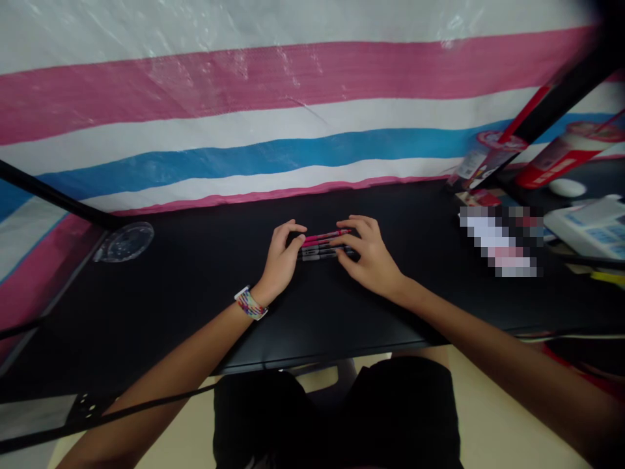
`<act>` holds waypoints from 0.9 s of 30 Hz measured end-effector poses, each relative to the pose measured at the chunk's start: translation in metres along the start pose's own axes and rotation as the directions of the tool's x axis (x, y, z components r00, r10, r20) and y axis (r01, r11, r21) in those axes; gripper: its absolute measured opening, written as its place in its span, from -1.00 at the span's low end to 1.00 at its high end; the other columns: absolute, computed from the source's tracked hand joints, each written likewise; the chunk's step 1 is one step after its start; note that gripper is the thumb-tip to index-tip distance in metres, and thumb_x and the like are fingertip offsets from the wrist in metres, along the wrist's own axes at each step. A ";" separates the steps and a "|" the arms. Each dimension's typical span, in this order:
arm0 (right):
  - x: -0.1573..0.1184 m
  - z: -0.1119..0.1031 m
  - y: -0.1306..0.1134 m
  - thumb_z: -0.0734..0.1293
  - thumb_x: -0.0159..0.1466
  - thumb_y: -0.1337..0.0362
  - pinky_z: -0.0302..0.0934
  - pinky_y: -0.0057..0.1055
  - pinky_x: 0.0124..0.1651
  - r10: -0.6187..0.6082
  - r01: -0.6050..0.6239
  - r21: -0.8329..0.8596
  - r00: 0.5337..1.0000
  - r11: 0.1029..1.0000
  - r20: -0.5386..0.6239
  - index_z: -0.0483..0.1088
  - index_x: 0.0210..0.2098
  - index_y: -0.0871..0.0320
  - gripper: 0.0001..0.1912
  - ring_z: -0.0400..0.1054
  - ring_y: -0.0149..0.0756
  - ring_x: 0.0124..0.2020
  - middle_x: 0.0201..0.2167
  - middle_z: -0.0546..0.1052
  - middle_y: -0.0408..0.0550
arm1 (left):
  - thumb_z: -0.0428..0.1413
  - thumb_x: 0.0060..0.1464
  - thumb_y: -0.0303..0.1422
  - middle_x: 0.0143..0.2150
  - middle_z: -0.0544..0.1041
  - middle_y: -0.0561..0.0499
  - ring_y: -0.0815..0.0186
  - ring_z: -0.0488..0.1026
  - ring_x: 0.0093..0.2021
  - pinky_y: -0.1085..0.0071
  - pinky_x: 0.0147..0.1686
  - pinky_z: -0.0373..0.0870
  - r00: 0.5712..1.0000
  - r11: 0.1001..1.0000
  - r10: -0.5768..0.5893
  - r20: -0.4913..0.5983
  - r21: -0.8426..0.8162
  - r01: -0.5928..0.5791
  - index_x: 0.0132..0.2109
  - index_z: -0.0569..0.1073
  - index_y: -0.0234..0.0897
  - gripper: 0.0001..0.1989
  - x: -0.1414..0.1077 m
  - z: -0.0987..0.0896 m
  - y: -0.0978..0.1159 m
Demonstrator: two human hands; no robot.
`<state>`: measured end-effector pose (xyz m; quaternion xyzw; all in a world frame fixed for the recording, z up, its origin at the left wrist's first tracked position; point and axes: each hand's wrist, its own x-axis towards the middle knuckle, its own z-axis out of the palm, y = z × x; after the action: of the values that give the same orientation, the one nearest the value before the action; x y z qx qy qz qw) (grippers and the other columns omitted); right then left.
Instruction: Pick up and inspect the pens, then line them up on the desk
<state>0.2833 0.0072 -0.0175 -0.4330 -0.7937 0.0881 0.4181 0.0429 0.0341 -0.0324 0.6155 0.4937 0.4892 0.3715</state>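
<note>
Pens (323,245), a small row of them lying side by side on the black table (195,280), near its middle, long axes running left-right. Top ones pink/red, lower ones dark with grey or clear sections. Exact count hard to tell, roughly four or five. No print readable on the barrels, too small.

Left hand (279,260) at the left ends of the pens, fingers curled and close together, fingertips touching the pen ends. Beaded multicolour bracelet (250,303) on that wrist. Right hand (370,253) at the right ends, palm down, fingers slightly spread and laid over the pen tips. Neither hand lifts a pen; the row sits flat on the table, pressed between the two hands.

Behind the table: striped plastic sheet (273,111), white with pink and blue bands. Clear round lid or dish (125,242) at the far left of the table, well apart from the pens. Right side: red cup with a straw (566,153), label there but blurred, not legible. White mouse-shaped object (566,187) just beside it. White device with blue panels (593,225) at the right edge, writing not readable. Pixelated patch next to it hides whatever lies there. Black frame bars cross the upper right and left corners.
</note>
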 end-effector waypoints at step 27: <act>-0.008 -0.006 -0.002 0.40 0.45 0.38 0.36 -0.05 0.00 -0.205 0.197 0.086 0.974 0.977 0.092 0.57 -0.11 0.00 -0.86 0.47 -0.07 -0.10 -0.18 0.67 -0.04 | 0.09 0.47 -0.24 0.02 0.74 0.01 0.01 0.60 0.13 -0.11 0.38 0.23 0.962 0.934 0.216 0.166 0.253 -0.253 -0.05 0.62 -0.05 -0.81 -0.002 0.001 0.039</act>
<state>0.2890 -0.0017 -0.0175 -0.3293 -0.8495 0.0972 0.4006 0.0535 0.0233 0.0037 0.7470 0.4528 0.4148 0.2548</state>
